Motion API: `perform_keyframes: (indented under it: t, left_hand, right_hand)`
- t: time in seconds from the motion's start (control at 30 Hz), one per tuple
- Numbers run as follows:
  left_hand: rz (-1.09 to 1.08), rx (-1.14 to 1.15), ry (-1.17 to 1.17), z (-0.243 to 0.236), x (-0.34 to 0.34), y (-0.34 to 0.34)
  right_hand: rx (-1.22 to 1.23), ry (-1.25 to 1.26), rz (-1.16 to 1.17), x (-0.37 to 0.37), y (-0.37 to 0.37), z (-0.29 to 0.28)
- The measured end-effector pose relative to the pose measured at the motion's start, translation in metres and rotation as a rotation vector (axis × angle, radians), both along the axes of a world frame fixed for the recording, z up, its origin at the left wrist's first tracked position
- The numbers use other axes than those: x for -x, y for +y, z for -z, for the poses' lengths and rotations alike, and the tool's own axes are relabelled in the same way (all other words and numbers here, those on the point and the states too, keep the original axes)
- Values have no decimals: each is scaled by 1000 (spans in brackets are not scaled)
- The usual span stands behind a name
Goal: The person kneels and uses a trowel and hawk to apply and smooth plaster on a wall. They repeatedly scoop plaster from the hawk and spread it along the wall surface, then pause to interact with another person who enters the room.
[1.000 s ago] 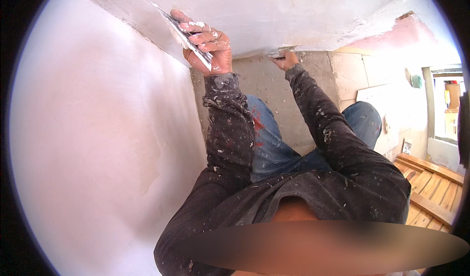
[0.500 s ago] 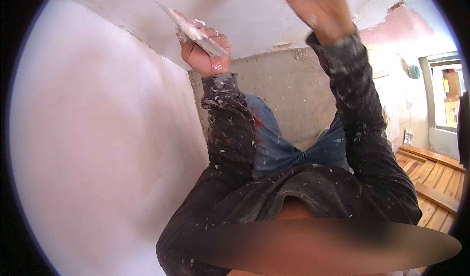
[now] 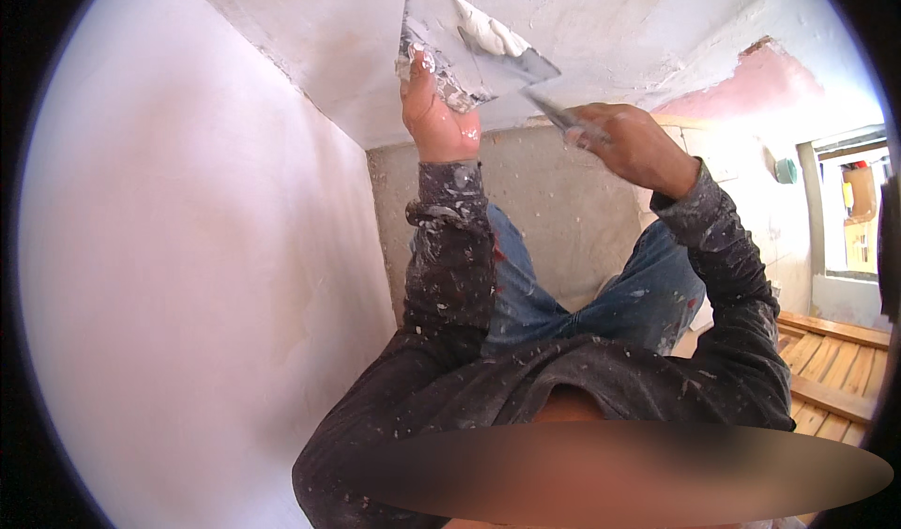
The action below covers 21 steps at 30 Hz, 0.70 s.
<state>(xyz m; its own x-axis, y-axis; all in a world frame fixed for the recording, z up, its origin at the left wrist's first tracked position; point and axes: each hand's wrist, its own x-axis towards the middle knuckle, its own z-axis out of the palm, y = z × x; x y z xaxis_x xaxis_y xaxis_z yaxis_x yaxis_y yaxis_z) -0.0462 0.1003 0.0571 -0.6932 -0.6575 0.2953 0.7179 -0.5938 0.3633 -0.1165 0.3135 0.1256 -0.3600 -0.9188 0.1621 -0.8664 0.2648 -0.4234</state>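
From my end, I saw a pale wall (image 3: 178, 247) across the left of the frame. At upper centre, the left hand (image 3: 441, 125) had its grip pinching a flat plate (image 3: 436, 22), with white paste (image 3: 493, 33) along the plate's upper right edge. Right of that, the right hand (image 3: 643, 149) had its grip wrapped around a scraper (image 3: 552, 109), its tip near the plate; I couldn't tell whether they touched. Wooden boards (image 3: 845, 368) showed at lower right.

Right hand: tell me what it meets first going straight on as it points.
Past its own scraper, the right hand would probably first meet the flat plate held in the left hand, though depth is unclear.
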Motion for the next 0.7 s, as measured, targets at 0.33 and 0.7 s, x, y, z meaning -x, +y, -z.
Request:
perform_keyframes:
  t: [0.33, 0.7]
  left_hand:
    - [-300, 986, -30, -32, 1, 48]
    - [-447, 1085, -404, 0, 14, 22]
  right_hand:
    - [771, -1884, 178, 48, 6, 9]
    - [1173, -2031, -346, 96, 33, 145]
